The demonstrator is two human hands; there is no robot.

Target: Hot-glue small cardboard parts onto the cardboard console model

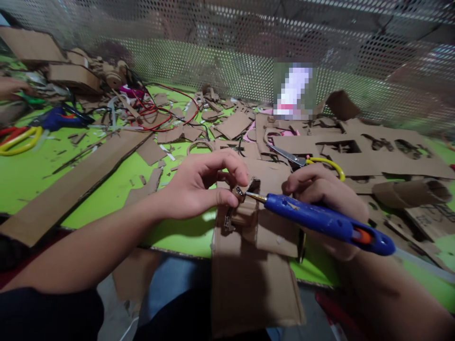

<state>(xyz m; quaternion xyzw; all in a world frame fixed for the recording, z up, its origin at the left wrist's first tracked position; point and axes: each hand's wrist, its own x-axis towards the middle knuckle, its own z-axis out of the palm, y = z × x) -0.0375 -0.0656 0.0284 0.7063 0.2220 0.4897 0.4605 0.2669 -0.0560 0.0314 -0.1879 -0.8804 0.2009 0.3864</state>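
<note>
My right hand [323, 199] is wrapped round a blue hot glue gun [320, 220], its metal nozzle aimed left. A clear glue stick [423, 265] trails out of the back end. Between thumb and fingers, my left hand [202, 184] pinches a small cardboard piece [239, 191] with its corrugated edge showing. The nozzle tip meets that piece or lies just beside it; I cannot tell which. Right below sits a small folded cardboard construction [245, 210], on top of larger flat cardboard sheets [256, 284] that reach over the table's front edge.
Yellow-handled scissors [320, 163] lie behind my right hand. A cardboard tube [412, 192] and cut-out sheets [373, 147] cover the right side. On the left are a long cardboard strip [78, 180], another blue glue gun [60, 118] and red wires [170, 118]. Another person's hand [14, 87] shows far left.
</note>
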